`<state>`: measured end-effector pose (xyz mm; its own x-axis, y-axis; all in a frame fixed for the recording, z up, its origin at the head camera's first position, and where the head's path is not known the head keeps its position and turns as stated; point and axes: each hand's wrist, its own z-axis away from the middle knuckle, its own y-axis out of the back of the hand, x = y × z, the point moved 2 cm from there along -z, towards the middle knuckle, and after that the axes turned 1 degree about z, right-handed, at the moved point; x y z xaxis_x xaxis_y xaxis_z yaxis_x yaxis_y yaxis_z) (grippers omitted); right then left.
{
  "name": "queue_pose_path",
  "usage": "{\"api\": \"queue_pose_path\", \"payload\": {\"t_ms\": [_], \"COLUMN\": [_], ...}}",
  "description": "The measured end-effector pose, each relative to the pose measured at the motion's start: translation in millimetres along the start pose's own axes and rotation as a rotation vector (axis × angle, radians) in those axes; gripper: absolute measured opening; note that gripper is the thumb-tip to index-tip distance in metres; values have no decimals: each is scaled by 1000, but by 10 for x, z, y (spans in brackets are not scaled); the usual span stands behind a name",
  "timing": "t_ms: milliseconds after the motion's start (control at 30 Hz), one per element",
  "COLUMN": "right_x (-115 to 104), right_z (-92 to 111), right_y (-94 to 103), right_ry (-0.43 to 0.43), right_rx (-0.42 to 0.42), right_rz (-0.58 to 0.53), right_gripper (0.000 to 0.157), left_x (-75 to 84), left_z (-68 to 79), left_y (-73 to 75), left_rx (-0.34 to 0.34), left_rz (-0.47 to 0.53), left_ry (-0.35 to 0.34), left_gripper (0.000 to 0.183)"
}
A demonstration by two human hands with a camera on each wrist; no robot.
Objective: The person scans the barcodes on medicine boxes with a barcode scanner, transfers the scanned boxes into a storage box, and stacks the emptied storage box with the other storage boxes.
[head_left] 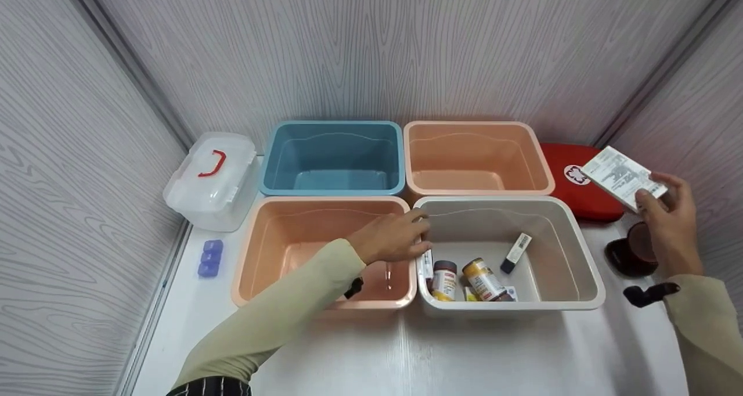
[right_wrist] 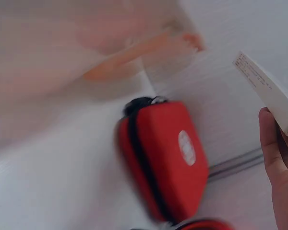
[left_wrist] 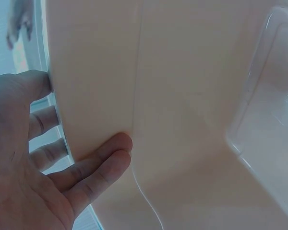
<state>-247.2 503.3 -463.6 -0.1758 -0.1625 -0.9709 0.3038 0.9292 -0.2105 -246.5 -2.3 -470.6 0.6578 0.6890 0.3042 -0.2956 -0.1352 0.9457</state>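
My left hand (head_left: 392,236) rests at the shared rim of the front peach bin (head_left: 246,256) and the off-white bin (head_left: 586,274). Its fingers (left_wrist: 93,177) are loosely extended, some on each side of the peach wall in the left wrist view. A white box (head_left: 427,262) stands just below that hand, against the off-white bin's left wall. Also in this bin lie two labelled bottles (head_left: 444,283) and a small white-and-dark box (head_left: 516,252). Out to the right, my right hand (head_left: 670,222) pinches a flat white printed box (head_left: 622,176) by one end, raised beside a red zip case (head_left: 586,201).
Behind are a blue bin (head_left: 334,126) and another peach bin (head_left: 479,128). On the left stand a clear lidded box (head_left: 212,181) with a red handle and a purple pill organizer (head_left: 210,258). A dark brown jar (head_left: 627,256) sits near the right forearm.
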Motion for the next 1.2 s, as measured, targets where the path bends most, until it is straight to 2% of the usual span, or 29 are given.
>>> {"api": "queue_pose_path", "payload": {"t_ms": [233,500,800,1033,1200], "right_x": [-299,-398,-333,-222,-129], "right_z": [-267,-436,-570,-596,-586], "right_y": [-578,-1299,-2103,-2712,-3014], "right_ry": [55,57,86,66,35], "right_rx": [-119,-298,-427,-507,-574], "right_rz": [73,227,345,324,321], "right_gripper": [42,48,49,44,44], "left_x": [3,18,59,75,98], "left_z": [9,6,-3,10,-5], "left_y": [-9,-6,4,17,16], "left_rx": [14,5,-3,-13,-18], "left_rz": [-1,-11,1,-7,-17], "left_ry": [-13,-10,14,18,17], "left_gripper": [34,35,34,34,37]}}
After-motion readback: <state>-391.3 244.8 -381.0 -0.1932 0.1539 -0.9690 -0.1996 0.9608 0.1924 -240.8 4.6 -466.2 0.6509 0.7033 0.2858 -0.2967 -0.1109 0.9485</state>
